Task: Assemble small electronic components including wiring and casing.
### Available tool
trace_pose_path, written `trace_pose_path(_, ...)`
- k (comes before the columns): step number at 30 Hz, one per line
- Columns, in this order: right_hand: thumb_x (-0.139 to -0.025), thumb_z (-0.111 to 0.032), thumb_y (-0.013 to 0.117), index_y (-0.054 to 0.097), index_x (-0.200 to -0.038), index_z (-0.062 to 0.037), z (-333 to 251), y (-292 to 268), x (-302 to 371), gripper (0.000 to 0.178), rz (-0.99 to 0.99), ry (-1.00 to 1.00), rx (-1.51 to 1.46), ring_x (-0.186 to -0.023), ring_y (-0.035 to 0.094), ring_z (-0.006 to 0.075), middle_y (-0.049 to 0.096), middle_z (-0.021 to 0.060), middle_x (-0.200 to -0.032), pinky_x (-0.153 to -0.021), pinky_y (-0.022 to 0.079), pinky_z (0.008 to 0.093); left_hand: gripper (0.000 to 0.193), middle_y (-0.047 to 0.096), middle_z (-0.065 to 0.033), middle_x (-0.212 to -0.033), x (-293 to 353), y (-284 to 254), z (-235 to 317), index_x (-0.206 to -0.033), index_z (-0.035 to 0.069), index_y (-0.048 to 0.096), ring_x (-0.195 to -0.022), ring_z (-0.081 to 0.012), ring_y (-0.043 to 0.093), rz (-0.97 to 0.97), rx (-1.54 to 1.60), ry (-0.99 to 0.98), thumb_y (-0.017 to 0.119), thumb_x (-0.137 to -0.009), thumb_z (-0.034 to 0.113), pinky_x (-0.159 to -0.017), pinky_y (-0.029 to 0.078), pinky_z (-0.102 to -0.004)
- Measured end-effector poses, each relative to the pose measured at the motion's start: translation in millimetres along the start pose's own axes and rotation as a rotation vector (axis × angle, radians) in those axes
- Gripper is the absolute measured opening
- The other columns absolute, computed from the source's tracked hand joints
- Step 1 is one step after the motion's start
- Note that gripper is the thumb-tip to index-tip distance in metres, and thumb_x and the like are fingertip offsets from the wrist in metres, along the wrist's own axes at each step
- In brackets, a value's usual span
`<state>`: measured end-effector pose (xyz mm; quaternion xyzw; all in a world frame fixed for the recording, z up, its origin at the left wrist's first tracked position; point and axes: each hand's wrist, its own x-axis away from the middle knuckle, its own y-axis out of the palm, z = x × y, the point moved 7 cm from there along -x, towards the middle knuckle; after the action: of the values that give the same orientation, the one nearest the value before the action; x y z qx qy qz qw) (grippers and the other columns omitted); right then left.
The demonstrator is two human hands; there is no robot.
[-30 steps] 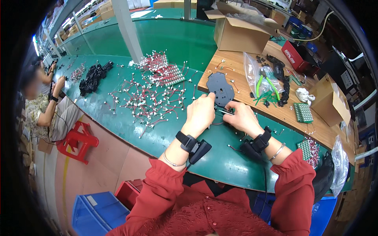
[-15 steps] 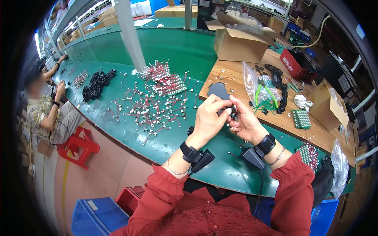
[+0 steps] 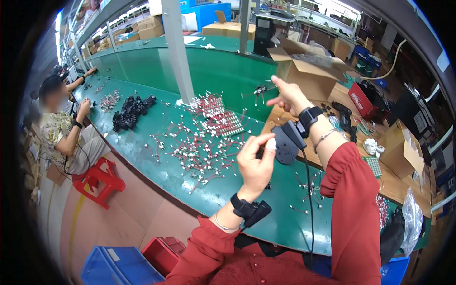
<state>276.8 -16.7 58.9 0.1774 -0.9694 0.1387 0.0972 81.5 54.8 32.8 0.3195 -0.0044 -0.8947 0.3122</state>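
My right hand (image 3: 290, 99) reaches out beyond the wooden board with its fingers apart and nothing in its grasp. Just past its fingertips is a small dark part with thin wires (image 3: 259, 93), seen against the green surface; I cannot tell if it is in the air or lying there. My left hand (image 3: 255, 164) is closed, thumb and fingers pinched, with a white covering on a fingertip. Something dark shows between these fingers, too hidden to name. Beside them lies a dark grey plate with holes (image 3: 285, 148), partly covered by the right wrist's black device.
Small wired connector pieces (image 3: 190, 152) spread left of my hands, near a stacked batch of boards (image 3: 230, 124). Further left lies a black heap (image 3: 130, 113). A metal post (image 3: 178, 57) rises behind. An open carton (image 3: 306, 78) stands on the wooden board. Another person sits far left.
My hands have come apart from working together on a small dark part. The right one moved forward and opened; the left stayed nearer, still pinched. The view has shifted slightly.
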Motion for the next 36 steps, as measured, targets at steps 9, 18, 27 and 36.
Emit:
trace_pose_path(9, -0.084, -0.039, 0.053, 0.051, -0.109, -0.0057, 14, -15, 59, 0.041, -0.042, -0.141, -0.051, -0.031, 0.021, 0.0017, 0.062, 0.0128, -0.073, -0.031, 0.015, 0.0188, 0.013, 0.056, -0.0024, -0.075, 15, 21, -34, -0.092, 0.000, 0.060, -0.061, -0.0055, 0.050, -0.240, 0.450, -0.561, 0.056, -0.081, 0.006, -0.051, 0.040, -0.0189)
trace_pose_path(18, -0.080, -0.019, 0.061, 0.057, -0.102, -0.0040, 64, -80, 204, 0.027, -0.066, -0.140, -0.114, -0.045, 0.033, -0.0019, 0.059, 0.0007, -0.068, -0.040, 0.020, 0.0146, 0.033, 0.052, -0.0179, -0.105, 45, 60, -31, -0.110, -0.005, 0.045, -0.099, -0.0258, 0.054, -0.539, 1.085, -0.943, 0.047, -0.077, -0.006, -0.093, 0.043, -0.0354)
trace_pose_path(27, -0.075, -0.009, 0.062, 0.062, -0.088, 0.0012, 171, -129, 264, 0.016, 0.027, -0.072, -0.015, -0.063, 0.051, 0.0048, 0.057, -0.0019, -0.069, -0.057, 0.041, 0.0187, 0.028, 0.058, -0.0145, -0.096, 82, 104, -4, -0.108, -0.002, 0.050, -0.078, -0.0169, 0.060, -0.814, 0.758, -1.019, 0.056, -0.083, 0.006, -0.070, 0.051, -0.0236)
trace_pose_path(36, -0.069, -0.017, 0.063, 0.061, -0.084, -0.0061, 169, -65, 237, 0.018, -0.083, -0.347, 0.452, -0.068, 0.060, 0.0270, 0.060, 0.0091, -0.071, -0.058, 0.046, 0.0363, 0.024, 0.058, -0.0097, -0.093, 79, 109, -28, -0.103, 0.001, 0.053, -0.066, -0.0114, 0.054, -0.745, 0.673, -0.971, 0.059, -0.081, 0.009, -0.054, 0.043, -0.0213)
